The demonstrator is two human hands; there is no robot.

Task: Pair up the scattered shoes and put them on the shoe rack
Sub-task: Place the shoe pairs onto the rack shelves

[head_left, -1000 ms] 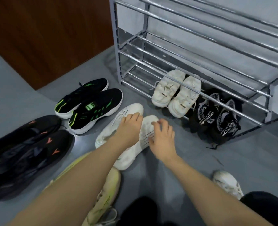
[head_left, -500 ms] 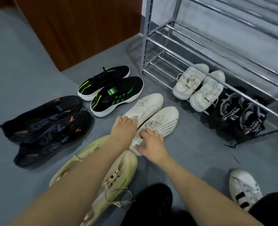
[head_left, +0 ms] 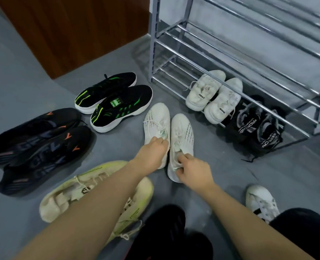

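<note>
Two white knit sneakers lie side by side, toes pointing away, on the grey floor (head_left: 230,177) in front of the shoe rack (head_left: 236,59). The left hand (head_left: 151,156) grips the left white sneaker (head_left: 156,121) at its opening, fingers curled over the tongue, while the right hand (head_left: 194,169) pinches the right white sneaker (head_left: 182,132) near its heel collar, fingers curled into it. On the rack's lowest rails sit a chunky white pair (head_left: 211,96) and, right of it, a black-and-grey pair (head_left: 256,126). Left of the held shoes stand a black pair with green stripes (head_left: 114,98) and a black pair with orange marks (head_left: 37,145). Nearer, under the left forearm, lies a yellowish pair (head_left: 80,192). A white shoe with black stripes (head_left: 261,202) sits near right.
</note>
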